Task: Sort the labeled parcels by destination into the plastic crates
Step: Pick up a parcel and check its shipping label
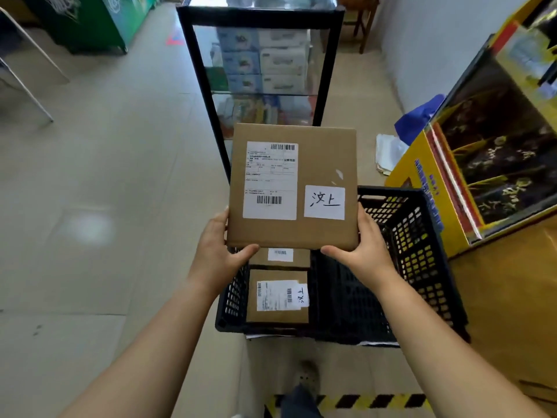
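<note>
I hold a flat brown cardboard parcel (319,164) face up above a black plastic crate (416,242) on the floor. It carries a printed shipping label and a white sticker with handwritten characters. My left hand (217,251) grips its lower left corner and my right hand (361,251) grips its lower right corner, thumbs on the near edge. Inside the crate's left half lie two smaller labeled parcels (277,297), one partly hidden behind the held parcel.
A black-framed glass display cabinet (262,55) stands just behind the crate. A yellow printed carton (482,164) and brown cardboard (512,297) crowd the right side. Open tiled floor (105,176) lies to the left. Yellow-black hazard tape (376,401) marks the floor near my foot.
</note>
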